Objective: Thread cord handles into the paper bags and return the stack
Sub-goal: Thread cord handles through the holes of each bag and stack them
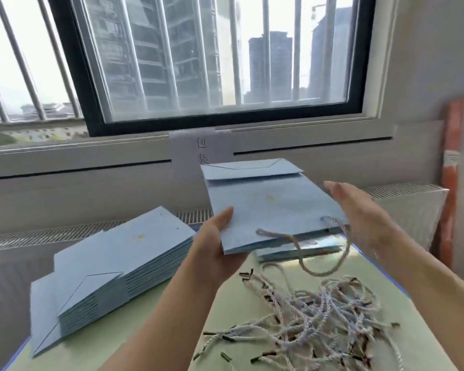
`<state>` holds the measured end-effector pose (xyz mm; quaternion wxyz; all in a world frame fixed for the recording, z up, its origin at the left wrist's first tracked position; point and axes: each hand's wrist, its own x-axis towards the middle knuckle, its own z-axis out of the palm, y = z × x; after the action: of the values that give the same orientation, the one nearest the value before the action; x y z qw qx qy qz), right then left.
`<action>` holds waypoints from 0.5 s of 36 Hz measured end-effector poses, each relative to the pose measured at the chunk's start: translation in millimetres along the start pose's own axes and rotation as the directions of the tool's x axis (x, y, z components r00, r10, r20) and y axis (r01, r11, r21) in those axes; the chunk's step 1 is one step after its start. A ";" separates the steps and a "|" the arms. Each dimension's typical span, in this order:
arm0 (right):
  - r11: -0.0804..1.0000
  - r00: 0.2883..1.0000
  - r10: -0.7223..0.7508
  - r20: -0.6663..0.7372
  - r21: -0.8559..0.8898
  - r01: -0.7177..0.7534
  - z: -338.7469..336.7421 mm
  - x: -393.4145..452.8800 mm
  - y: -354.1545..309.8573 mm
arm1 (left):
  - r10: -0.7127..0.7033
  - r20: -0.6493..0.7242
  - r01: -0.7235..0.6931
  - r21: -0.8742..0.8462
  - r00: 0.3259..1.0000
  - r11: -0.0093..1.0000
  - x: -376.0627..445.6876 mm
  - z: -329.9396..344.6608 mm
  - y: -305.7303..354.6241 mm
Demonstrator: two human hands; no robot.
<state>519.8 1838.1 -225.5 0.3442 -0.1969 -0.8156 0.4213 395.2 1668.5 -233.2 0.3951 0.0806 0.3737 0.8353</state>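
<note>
I hold the flat blue paper bag (265, 207) up above the tabletop (225, 317), my left hand (214, 236) pinching its near corner; my right hand (359, 210) is spread beside it. It looks light and creasable, so I'd grip edges, not the dangling cord handle (319, 269).

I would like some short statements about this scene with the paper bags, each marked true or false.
1. The left hand holds a blue paper bag above the table. True.
2. The held bag has no cord in it. False: a cord handle hangs from its near end.
3. The right hand is a closed fist. False: its fingers are straight beside the bag.
4. A stack of blue bags lies to the left. True.
5. Loose cords lie on the green table. True.
</note>
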 end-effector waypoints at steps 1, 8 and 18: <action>0.976 0.992 0.107 0.059 0.182 -0.116 -7.2 9.7 2.6 | 0.003 0.008 -0.003 0.002 1.000 1.000 9.8 1.6 0.4; 0.875 0.936 0.342 0.078 0.337 -0.348 -16.7 74.3 44.2 | 0.179 0.009 -0.174 0.303 0.984 0.937 89.7 10.6 -4.8; 0.847 0.883 0.466 0.049 0.264 -0.462 14.8 130.8 113.7 | 0.384 -0.201 -0.127 0.725 0.901 0.677 178.5 -4.8 -31.2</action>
<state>422.8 1974.4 -273.3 0.2624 -0.3430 -0.6764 0.5966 291.4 1807.2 -286.7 0.1428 0.1313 0.7063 0.6808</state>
